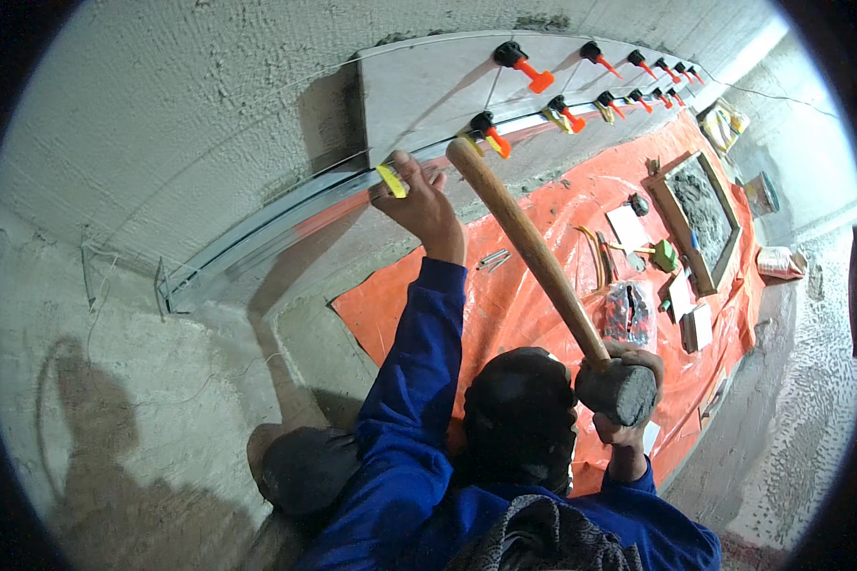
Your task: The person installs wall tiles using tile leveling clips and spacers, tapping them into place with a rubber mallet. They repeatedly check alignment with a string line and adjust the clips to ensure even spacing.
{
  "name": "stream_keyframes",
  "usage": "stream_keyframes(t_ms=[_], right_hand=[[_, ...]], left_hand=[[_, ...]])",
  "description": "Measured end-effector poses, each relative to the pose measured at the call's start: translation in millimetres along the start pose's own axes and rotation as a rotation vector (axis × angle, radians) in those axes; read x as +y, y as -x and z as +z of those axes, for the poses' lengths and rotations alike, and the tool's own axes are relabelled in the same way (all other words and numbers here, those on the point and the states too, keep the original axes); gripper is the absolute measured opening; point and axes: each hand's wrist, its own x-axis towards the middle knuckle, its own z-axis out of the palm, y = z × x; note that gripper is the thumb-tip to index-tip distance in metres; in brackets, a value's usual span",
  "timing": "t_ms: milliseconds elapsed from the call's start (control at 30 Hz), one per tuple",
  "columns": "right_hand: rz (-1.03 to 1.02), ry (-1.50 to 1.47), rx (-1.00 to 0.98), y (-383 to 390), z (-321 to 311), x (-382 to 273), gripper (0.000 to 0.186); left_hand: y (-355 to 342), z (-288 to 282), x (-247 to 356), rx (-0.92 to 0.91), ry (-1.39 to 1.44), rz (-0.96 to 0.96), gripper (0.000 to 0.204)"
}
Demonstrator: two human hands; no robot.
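The rough grey wall [209, 95] fills the upper left, and an orange plastic sheet [514, 314] spreads across the centre and right. Along the upper middle, pale tiles [428, 95] stand over a long metal rail [286, 211] that curves down to the left.

The mallet [541, 266] slants across the centre, its handle pointing to the upper left. The right hand [621, 435] wraps its dark head rather than the handle; for light taps that short grip likely gives control, though the long handle should be kept clear of the tile and clips.

The left hand [421, 205], upper middle, has its fingers curled and pinches a yellow wedge [391, 181] near the tile's lower left corner. Seating it well probably means sliding it in square and easing off once snug, since forcing could lift the tile. Red-and-black clips [538, 78] line the joints to the right; bumping them could disturb the alignment.
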Motion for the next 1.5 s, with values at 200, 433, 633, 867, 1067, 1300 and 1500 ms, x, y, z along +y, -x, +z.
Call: stream_keyframes(t_ms=[200,433,633,867,1067,1300,1500], right_hand=[[-0.029,0.038,-0.027,-13.5,2.7,13.0,0.072],[-0.061,0.072,-0.050,-21.2,10.9,21.6,0.070],[-0.044,-0.014,-0.067,-23.1,14.6,21.8,0.070],[-0.075,-0.043,-0.088,-23.6,15.3,18.0,0.069],[-0.062,-0.024,-0.083,-24.0,16.4,22.6,0.069],[-0.082,-0.072,-0.120,-22.2,13.3,21.0,0.071],[-0.029,-0.136,-0.107,-19.2,15.4,24.0,0.072]], left_hand=[[-0.2,0.6,0.0,0.016,0.036,-0.035,0.064],[-4.2,1.8,-6.9,0.081,0.053,0.003,0.053],[-1.2,2.0,-0.4,0.000,0.186,0.030,0.055],[-2.3,9.3,-3.4,0.127,0.169,0.111,0.050],[-6.3,-1.2,-4.6,-0.051,0.275,0.004,0.043],[-1.7,0.8,-4.0,0.023,0.136,0.078,0.050],[-2.3,-7.2,2.1,-0.027,0.066,-0.056,0.044]])
